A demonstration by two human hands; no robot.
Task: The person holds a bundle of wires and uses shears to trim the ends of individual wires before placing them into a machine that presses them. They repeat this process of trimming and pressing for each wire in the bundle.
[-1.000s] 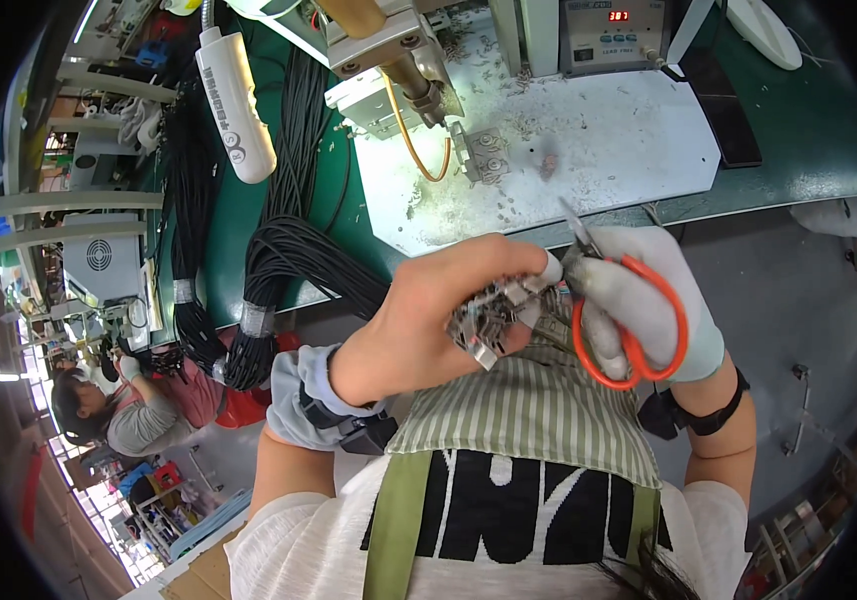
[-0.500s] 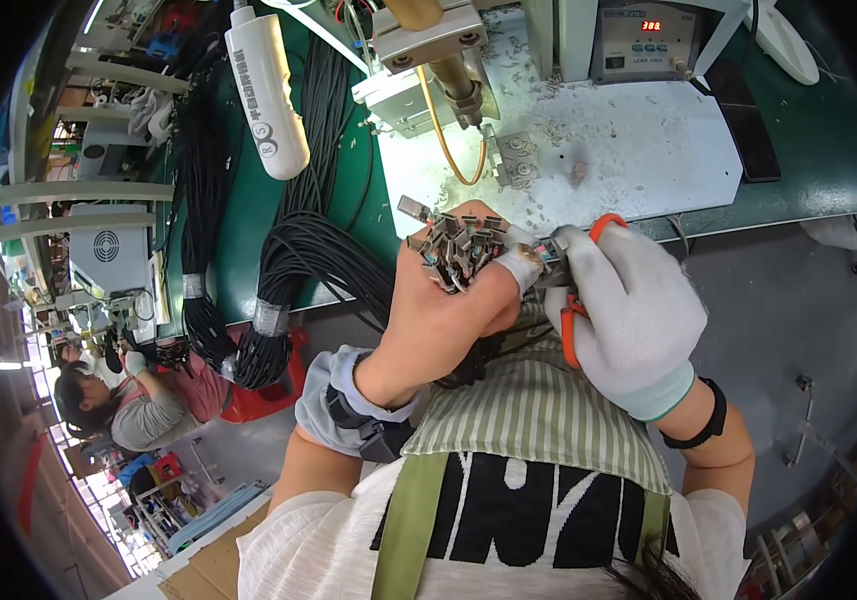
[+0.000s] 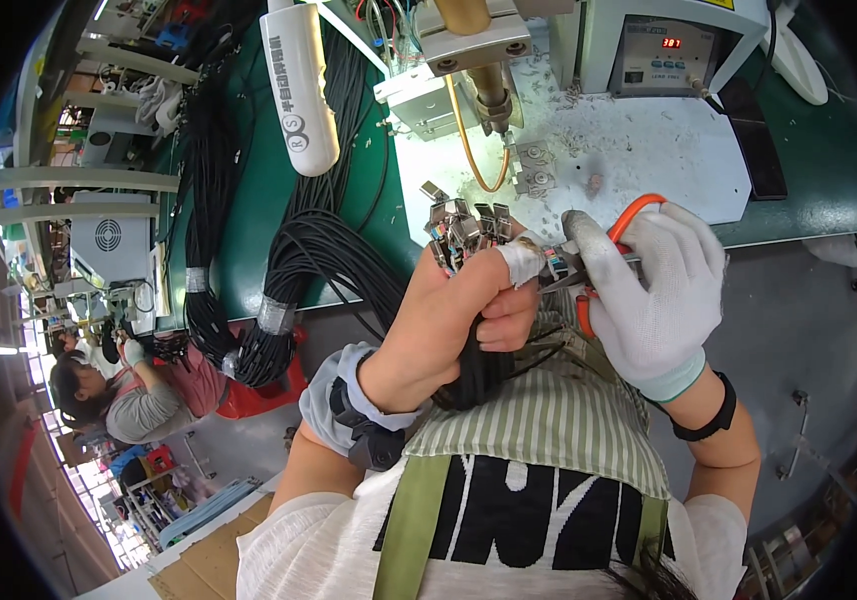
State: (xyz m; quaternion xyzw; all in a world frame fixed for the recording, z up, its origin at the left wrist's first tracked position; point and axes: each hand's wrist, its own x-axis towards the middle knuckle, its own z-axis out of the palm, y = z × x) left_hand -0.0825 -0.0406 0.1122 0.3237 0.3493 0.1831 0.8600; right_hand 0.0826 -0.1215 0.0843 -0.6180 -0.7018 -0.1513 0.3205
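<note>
My left hand point(image 3: 454, 305) is closed around a bunch of black cables point(image 3: 484, 372) that hang below the fist. Their metal plug connectors point(image 3: 464, 230) stick up above the fingers, and white tape is wrapped round the thumb. One connector point(image 3: 556, 262) with coloured wires shows beside the taped thumb, between my two hands. My right hand point(image 3: 654, 300), in a white knit glove, grips orange-handled pliers point(image 3: 637, 215). The jaws are beside that single connector; whether they touch it I cannot tell. The pliers' handles are spread apart.
Ahead stands a bench machine with a metal press head point(image 3: 491, 95) over a white plate point(image 3: 649, 190). A control box point(image 3: 664, 55) is behind it. Bundled black cables point(image 3: 334, 260) lie on the green table at left. Another person point(image 3: 149, 395) sits farther left.
The pliers' handles have spread wider, and more of the tool's metal shows. My left fist has turned so that its lower fingers and hanging cables are visible. The whole view has shifted slightly.
</note>
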